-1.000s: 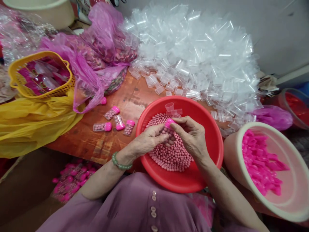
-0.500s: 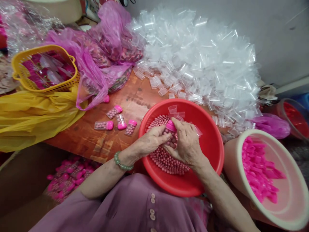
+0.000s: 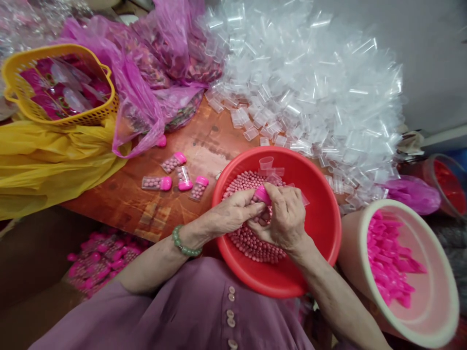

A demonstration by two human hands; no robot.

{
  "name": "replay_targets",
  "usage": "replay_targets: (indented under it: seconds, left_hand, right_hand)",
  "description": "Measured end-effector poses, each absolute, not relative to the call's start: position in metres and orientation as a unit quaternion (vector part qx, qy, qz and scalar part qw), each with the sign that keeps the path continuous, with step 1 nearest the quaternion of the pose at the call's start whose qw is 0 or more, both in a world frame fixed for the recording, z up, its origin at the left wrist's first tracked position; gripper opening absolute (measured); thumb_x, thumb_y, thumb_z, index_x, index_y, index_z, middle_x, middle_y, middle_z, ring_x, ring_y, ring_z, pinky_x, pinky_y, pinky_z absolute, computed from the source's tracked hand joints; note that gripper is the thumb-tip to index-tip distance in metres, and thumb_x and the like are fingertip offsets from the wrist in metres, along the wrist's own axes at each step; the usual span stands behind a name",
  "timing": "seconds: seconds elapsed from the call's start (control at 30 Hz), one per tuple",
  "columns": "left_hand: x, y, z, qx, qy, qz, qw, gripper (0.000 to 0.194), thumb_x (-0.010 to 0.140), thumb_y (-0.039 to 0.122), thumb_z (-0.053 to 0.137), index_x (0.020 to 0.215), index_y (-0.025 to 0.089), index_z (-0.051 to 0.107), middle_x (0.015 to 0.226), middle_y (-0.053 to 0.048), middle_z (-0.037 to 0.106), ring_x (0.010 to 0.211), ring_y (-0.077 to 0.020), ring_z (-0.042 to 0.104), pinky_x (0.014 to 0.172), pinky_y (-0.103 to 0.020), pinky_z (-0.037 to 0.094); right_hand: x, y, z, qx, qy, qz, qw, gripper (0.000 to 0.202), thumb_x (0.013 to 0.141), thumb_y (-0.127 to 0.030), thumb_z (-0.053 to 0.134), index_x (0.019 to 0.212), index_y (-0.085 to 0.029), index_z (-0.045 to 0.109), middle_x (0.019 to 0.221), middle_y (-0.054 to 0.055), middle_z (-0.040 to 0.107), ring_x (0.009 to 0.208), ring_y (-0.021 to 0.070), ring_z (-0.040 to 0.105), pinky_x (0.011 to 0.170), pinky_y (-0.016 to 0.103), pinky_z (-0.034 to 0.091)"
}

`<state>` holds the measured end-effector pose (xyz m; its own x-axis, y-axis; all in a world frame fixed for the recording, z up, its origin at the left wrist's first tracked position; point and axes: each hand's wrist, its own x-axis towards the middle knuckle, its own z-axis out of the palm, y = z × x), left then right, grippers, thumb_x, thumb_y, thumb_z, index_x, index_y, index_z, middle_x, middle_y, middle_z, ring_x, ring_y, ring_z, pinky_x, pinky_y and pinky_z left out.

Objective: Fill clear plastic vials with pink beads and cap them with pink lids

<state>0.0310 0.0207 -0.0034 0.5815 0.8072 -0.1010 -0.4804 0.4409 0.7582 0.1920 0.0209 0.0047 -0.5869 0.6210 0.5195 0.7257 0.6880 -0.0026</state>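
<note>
Over a red basin [image 3: 321, 228], both hands meet on one small clear bottle with a pink cap [image 3: 261, 194]. My left hand [image 3: 235, 211], with a green bead bracelet at the wrist, is closed round the bottle's body. My right hand [image 3: 286, 214] grips the cap with thumb and fingers, and much of the bottle is hidden by the fingers. Pink beads [image 3: 255, 245] lie in the left part of the basin below the hands. A few clear empty containers [image 3: 266, 164] rest on the beads near the far rim. Several filled, pink-capped bottles [image 3: 156, 183] lie left of the basin.
Behind the basin is a large heap of clear containers [image 3: 292, 82]. A white bucket [image 3: 434, 272] at right holds pink caps [image 3: 392, 262]. At left are a yellow basket [image 3: 87, 116], a yellow bag [image 3: 44, 170] and a purple bag [image 3: 138, 107]. Filled bottles [image 3: 102, 257] lie below the table edge.
The view has shifted slightly. Both hands still hold the capped bottle over the basin, and the right fingers have curled further over the cap.
</note>
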Motion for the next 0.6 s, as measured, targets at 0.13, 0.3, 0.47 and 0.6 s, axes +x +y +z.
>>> replay_targets:
  seconds: [0.13, 0.3, 0.47, 0.6]
  left_hand:
    - [0.031, 0.02, -0.004, 0.345, 0.237, 0.409, 0.811, 0.037, 0.076, 0.047, 0.076, 0.084, 0.013, 0.062, 0.074, 0.002, 0.057, 0.068, -0.0078, 0.051, 0.068, -0.022, 0.043]
    - [0.034, 0.021, -0.004, 0.271, 0.27, 0.395, 0.835, 0.055, 0.082, 0.067, 0.057, 0.085, 0.013, 0.069, 0.07, -0.005, 0.065, 0.069, -0.0159, 0.062, 0.068, -0.029, 0.05]
    - [0.039, 0.026, -0.001, 0.168, 0.308, 0.36, 0.865, 0.062, 0.088, 0.07, 0.043, 0.08, 0.014, 0.067, 0.056, -0.004, 0.063, 0.048, -0.0135, 0.058, 0.05, -0.026, 0.047]
    - [0.048, 0.027, 0.003, 0.109, 0.358, 0.367, 0.851, 0.05, 0.09, 0.056, 0.049, 0.066, 0.015, 0.061, 0.048, -0.003, 0.061, 0.038, -0.0109, 0.053, 0.043, -0.024, 0.046]
  right_hand:
    - [0.192, 0.022, 0.004, -0.375, -0.884, -0.092, 0.263, 0.07, 0.078, -0.038, 0.06, 0.139, -0.015, 0.034, 0.095, 0.014, 0.062, 0.081, 0.0279, 0.058, 0.07, 0.043, 0.047]
    - [0.193, 0.024, 0.003, -0.363, -0.887, 0.006, 0.284, 0.081, 0.081, -0.039, 0.065, 0.146, -0.014, 0.025, 0.121, 0.02, 0.059, 0.108, 0.0333, 0.06, 0.087, 0.049, 0.052]
    - [0.192, 0.022, 0.002, -0.366, -0.881, 0.042, 0.296, 0.083, 0.078, -0.042, 0.07, 0.144, -0.016, 0.028, 0.118, 0.019, 0.061, 0.105, 0.033, 0.062, 0.085, 0.049, 0.054]
    - [0.19, 0.022, 0.001, -0.347, -0.884, 0.016, 0.313, 0.074, 0.078, -0.038, 0.068, 0.14, -0.016, 0.033, 0.111, 0.018, 0.065, 0.097, 0.031, 0.065, 0.08, 0.046, 0.055]
